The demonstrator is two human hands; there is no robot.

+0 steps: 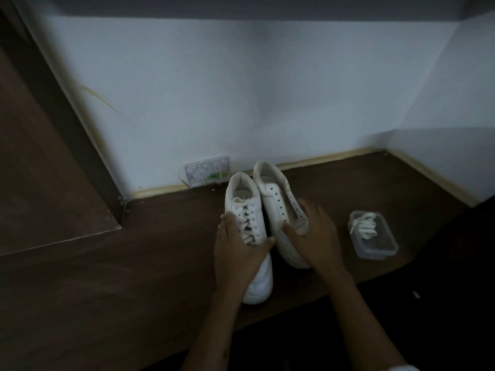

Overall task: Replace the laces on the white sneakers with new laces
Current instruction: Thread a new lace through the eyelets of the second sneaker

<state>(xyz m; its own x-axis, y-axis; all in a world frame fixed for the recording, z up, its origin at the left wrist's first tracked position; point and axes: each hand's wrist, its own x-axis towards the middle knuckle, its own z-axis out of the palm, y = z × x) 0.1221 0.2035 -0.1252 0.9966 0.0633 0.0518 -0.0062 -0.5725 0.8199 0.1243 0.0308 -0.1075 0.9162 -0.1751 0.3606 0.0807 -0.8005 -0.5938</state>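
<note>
We've got our left hand [238, 247] curled over the laced sneaker [247, 231], thumb wrapping its inner side; our right hand [316, 234] grips the unlaced sneaker [278, 210] alongside, new laces [364, 224] boxed nearby.

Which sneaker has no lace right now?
The right sneaker: its eyelets show as bare holes. The left sneaker is laced. White laces lie in the plastic box.
</note>
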